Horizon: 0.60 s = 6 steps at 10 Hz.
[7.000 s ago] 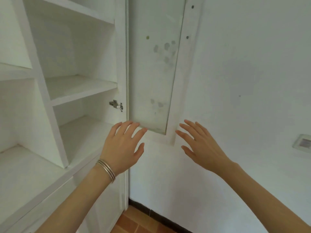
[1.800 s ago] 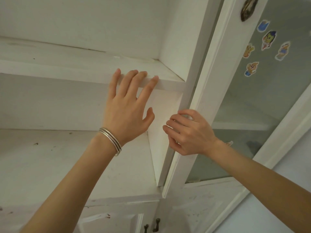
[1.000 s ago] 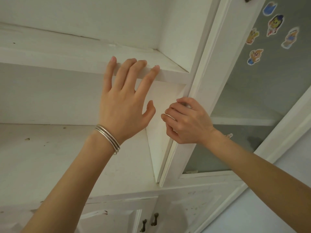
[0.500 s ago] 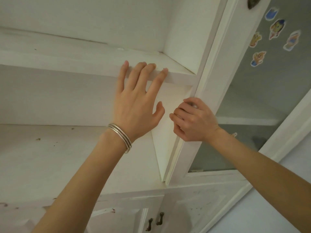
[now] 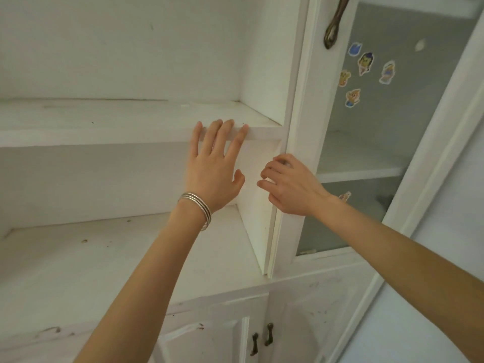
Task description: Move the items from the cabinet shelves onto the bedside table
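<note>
I face a white cabinet with two bare shelves, an upper shelf (image 5: 104, 121) and a lower shelf (image 5: 91, 263); no items show on either. My left hand (image 5: 213, 169), with silver bangles at the wrist, is open, fingertips resting on the front edge of the upper shelf. My right hand (image 5: 290, 187) is beside it with fingers curled loosely at the edge of the glass cabinet door (image 5: 301, 127), holding nothing. The bedside table is out of view.
The glass door carries several cartoon stickers (image 5: 366, 64) and a dark metal handle (image 5: 334, 24). Shelves show behind the glass. Below are closed lower cabinet doors with two small dark handles (image 5: 260, 339). A pale wall (image 5: 432, 310) lies to the right.
Seven seconds ago I faced a different cabinet part near a wall. In the last half second my right hand loosened its grip on the door edge; the view shifted slightly upward.
</note>
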Available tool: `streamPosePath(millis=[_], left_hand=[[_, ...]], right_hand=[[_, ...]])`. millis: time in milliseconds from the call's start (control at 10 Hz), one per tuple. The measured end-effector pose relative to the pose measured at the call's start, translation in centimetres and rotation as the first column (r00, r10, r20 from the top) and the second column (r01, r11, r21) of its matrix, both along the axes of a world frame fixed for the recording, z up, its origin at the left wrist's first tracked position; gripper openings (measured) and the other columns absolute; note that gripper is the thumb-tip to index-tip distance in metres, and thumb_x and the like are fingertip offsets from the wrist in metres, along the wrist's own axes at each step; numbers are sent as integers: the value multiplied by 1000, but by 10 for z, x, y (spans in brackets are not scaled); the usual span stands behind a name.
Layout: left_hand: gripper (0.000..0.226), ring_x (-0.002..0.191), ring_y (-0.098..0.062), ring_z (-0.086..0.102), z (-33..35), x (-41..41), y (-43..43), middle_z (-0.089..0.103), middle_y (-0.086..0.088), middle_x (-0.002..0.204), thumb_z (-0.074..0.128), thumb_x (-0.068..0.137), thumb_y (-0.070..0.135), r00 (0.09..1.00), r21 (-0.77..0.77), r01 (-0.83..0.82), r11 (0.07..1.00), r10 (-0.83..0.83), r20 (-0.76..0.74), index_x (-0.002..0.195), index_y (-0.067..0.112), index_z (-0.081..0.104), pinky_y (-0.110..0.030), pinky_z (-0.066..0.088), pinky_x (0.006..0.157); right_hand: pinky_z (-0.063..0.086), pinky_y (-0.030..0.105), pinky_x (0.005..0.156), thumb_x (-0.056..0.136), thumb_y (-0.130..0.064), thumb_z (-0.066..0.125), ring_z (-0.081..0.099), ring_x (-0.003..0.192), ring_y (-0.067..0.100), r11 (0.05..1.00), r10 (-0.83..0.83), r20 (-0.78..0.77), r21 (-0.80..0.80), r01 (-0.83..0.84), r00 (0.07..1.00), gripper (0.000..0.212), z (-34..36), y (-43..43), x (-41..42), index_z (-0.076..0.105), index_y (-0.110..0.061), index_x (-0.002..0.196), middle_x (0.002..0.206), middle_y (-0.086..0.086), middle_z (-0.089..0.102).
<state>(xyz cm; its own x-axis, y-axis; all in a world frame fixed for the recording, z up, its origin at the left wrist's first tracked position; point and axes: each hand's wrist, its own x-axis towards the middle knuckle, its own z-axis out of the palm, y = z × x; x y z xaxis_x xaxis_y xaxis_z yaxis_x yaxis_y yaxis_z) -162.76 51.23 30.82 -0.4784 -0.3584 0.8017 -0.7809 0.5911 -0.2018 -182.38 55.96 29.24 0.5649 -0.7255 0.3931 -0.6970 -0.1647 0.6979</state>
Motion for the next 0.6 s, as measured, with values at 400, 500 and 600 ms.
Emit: streamPosePath(millis=[400,500,600], left_hand=[[45,120,-26,47,50,40,49,53,-4,132,53,88,19,998,203,-48,978,38,54,133,17,50,-37,31,98],[39,111,-29,54,59,53,70,61,-7,119,52,86,19,993,158,-119,980,118,11,123,14,59,-40,37,94],[42,102,-31,60,63,76,92,65,-8,108,45,78,24,980,27,-177,984,179,-88,113,11,64,-42,43,91]], right_hand=[[37,38,86,87,-18,50,53,107,24,999,18,387,17,-27,922,37,70,53,20,57,-17,123,120,4,57],[34,37,93,91,-23,44,48,114,22,997,67,422,-8,-70,904,42,87,58,30,48,-20,132,127,1,53],[33,40,96,88,-23,52,49,114,27,984,177,458,-109,-142,871,45,96,58,47,49,-15,132,126,7,55]])
